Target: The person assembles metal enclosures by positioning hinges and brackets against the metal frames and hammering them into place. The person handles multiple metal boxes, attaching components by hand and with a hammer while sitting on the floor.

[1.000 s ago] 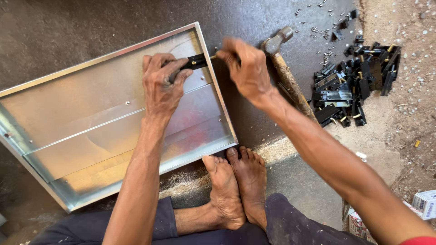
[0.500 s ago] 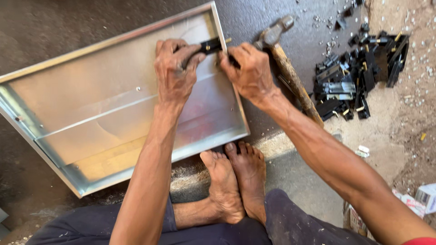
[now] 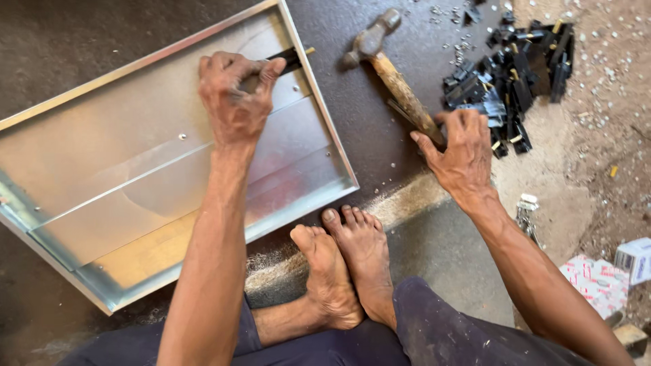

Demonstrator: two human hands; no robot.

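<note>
Head view looks down on a shallow galvanized sheet-metal tray (image 3: 135, 176) lying on the dark floor, its far right corner close beside the hammer head, with a strip of bare floor between its right rim and the hammer (image 3: 393, 78). The left hand (image 3: 234, 102) is closed on a small black tool (image 3: 288, 59) pressed at the tray's far right rim. The right hand (image 3: 461, 146) rests on the wooden hammer handle, fingers curled over its near end (whether they fully clamp it I cannot tell). A pile of black metal parts (image 3: 515, 81) sits just right of the hammer. Bare feet (image 3: 346, 264) lie near the tray's near right corner. The tray is bright, folded-edged, with two small holes.
</note>
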